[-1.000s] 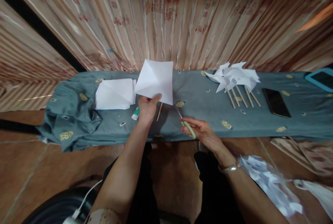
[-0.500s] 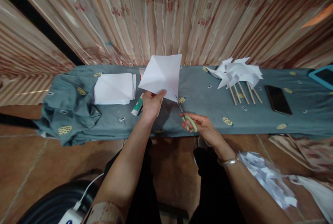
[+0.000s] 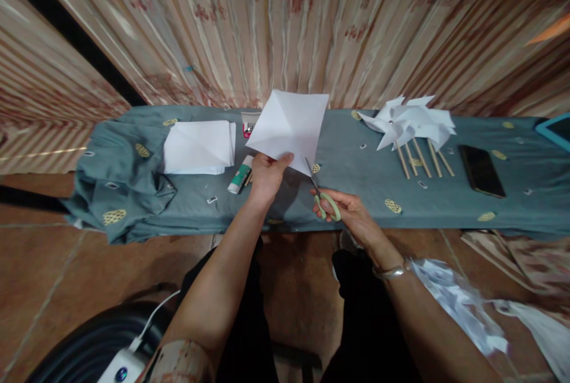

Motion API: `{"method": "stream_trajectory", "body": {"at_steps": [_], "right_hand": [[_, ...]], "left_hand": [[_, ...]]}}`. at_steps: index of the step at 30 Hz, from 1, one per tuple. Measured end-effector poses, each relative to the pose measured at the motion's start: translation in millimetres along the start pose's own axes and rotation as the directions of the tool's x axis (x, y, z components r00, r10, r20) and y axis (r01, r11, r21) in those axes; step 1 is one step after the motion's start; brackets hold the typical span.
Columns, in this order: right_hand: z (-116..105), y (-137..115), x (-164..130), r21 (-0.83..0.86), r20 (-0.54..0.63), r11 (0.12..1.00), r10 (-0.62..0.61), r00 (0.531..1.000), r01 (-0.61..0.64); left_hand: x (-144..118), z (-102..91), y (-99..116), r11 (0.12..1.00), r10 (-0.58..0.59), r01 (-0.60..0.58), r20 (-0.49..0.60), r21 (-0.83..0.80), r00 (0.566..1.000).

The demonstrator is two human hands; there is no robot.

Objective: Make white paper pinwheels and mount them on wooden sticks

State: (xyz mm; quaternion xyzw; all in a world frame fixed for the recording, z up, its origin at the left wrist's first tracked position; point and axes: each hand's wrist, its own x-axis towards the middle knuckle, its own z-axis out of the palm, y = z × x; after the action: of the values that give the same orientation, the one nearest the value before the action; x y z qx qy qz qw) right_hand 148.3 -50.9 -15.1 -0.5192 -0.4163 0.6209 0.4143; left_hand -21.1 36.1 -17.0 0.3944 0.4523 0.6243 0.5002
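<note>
A creased white square sheet of paper (image 3: 291, 124) is pinched by its near edge in my left hand (image 3: 268, 178), thumb on top, and held above the cloth. My right hand (image 3: 345, 211) grips green-handled scissors (image 3: 327, 205), fingers in the loops. Their blades are at the sheet's near right corner; whether they have cut into it I cannot tell. Just left of my left hand lies a green and white glue stick (image 3: 240, 175), with a small red box (image 3: 247, 129) behind it, partly covered by the sheet.
A stack of white paper (image 3: 198, 146) lies to the left on the grey-green cloth (image 3: 347, 169). Several paper pinwheels (image 3: 412, 124) on wooden sticks lie right, beside a black phone (image 3: 481, 170). A plastic bag of paper pieces (image 3: 458, 300) is on the floor. A curtain (image 3: 285, 32) hangs behind.
The sheet, my left hand and the scissors have shifted slightly right in view, uncovering more of the red box and glue stick. Both hands keep their hold.
</note>
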Motion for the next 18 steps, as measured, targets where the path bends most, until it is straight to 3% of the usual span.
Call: {"method": "stream_trajectory", "body": {"at_steps": [4, 18], "right_hand": [[-0.2, 1.3, 0.2, -0.005, -0.007, 1.000, -0.003, 1.000, 0.003], [-2.8, 3.1, 0.7, -0.008, 0.020, 1.000, 0.002, 1.000, -0.001]], "left_hand": [[-1.9, -0.1, 2.1, 0.998, -0.028, 0.028, -0.003, 0.058, 1.000], [-1.4, -0.7, 0.2, 0.999, -0.005, 0.004, 0.028, 0.042, 1.000]]}}
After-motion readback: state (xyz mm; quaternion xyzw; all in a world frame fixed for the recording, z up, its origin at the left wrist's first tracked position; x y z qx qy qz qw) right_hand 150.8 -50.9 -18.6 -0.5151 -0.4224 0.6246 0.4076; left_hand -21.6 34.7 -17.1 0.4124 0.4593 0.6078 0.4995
